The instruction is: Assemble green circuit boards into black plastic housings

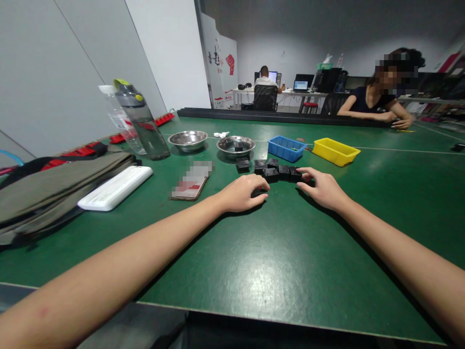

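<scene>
Several small black boxes (271, 175) lie grouped on the green table (254, 261), some side by side in a short row. My right hand (324, 188) is at the right end of that row, thumb and fingers apart, fingertips at or very near the last box. On the near left side of the group my left hand (245, 194) rests on the table, fingers curved and thumb apart, with nothing seen between them. Behind the boxes stands a steel bowl (236, 147) with a black piece in it.
Behind are another steel bowl (188, 140), a blue tray (286, 148) and a yellow tray (336, 151). A phone (192, 182), white power bank (116, 188), bottle (143, 121) and bag (65, 194) lie left. A person (378, 99) sits across at the right, another person (265, 77) farther back.
</scene>
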Demonstrator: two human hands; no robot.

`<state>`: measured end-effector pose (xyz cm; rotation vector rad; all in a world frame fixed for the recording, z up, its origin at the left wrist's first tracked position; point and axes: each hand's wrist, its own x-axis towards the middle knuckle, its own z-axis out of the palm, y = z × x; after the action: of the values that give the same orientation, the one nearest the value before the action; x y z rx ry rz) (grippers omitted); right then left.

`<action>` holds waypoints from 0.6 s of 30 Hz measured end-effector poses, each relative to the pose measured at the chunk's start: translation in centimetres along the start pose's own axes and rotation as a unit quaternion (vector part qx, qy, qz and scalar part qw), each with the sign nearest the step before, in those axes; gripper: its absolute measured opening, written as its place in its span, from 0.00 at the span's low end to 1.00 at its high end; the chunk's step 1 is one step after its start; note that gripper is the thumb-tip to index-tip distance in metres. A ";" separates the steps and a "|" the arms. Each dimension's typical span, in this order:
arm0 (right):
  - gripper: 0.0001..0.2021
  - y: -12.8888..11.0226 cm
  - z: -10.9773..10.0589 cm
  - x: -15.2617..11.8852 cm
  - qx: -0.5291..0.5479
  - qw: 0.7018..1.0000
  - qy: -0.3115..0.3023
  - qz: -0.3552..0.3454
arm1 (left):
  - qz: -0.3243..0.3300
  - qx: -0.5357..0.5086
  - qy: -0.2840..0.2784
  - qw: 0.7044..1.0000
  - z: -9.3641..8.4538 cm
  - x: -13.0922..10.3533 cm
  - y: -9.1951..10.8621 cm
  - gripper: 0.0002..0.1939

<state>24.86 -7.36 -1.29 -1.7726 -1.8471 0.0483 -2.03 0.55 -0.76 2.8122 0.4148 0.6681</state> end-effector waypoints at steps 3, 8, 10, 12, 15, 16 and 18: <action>0.22 0.0 0.1 0.0 0.006 1.000 -0.006 0.002 | -0.026 0.012 -0.005 1.000 0.2 0.0 -0.2 0.16; 0.26 0.2 0.4 0.1 0.019 1.000 -0.018 -0.015 | -0.067 0.026 -0.031 0.997 0.3 0.0 -0.6 0.23; 0.27 0.2 0.6 0.1 0.020 0.999 -0.020 -0.023 | -0.075 0.025 -0.034 0.996 0.3 0.0 -0.6 0.23; 0.27 0.2 0.7 0.0 0.024 0.999 -0.020 -0.031 | -0.074 0.022 -0.034 0.996 0.3 0.0 -0.6 0.22; 0.23 -0.1 0.5 -0.2 0.037 0.999 0.011 -0.031 | -0.060 0.017 -0.008 0.998 0.3 0.1 -0.5 0.17; 0.22 -0.4 0.3 0.0 0.042 0.998 0.033 -0.028 | -0.055 0.018 0.005 0.998 0.2 0.1 -0.4 0.14; 0.19 -1.1 0.0 1.0 0.056 0.995 0.079 -0.026 | -0.045 0.031 0.017 0.998 0.1 0.2 -0.1 0.08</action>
<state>23.89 -6.53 -0.44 -1.6035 -1.7419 -0.0078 -1.78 0.72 -0.80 2.8239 0.5745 0.6960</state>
